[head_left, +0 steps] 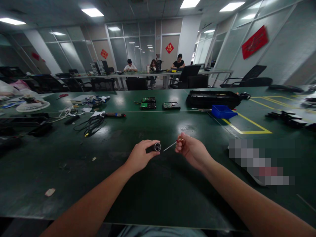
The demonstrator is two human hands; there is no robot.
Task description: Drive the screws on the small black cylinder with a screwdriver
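Note:
My left hand [140,155] is closed round a short dark cylinder [155,147] whose open round end faces right. My right hand [191,148] pinches a thin screwdriver [170,145] with a reddish handle; its metal tip points left and ends just short of the cylinder's open end. Both hands hover above the green table [128,184], near its middle and close to me.
Circuit boards [148,103] and a hard drive [171,105] lie further back. A black tray [212,98] and a blue bin [222,111] sit at the back right by yellow floor-style tape lines. Cables [91,125] and clutter fill the left. Three people sit at a far table.

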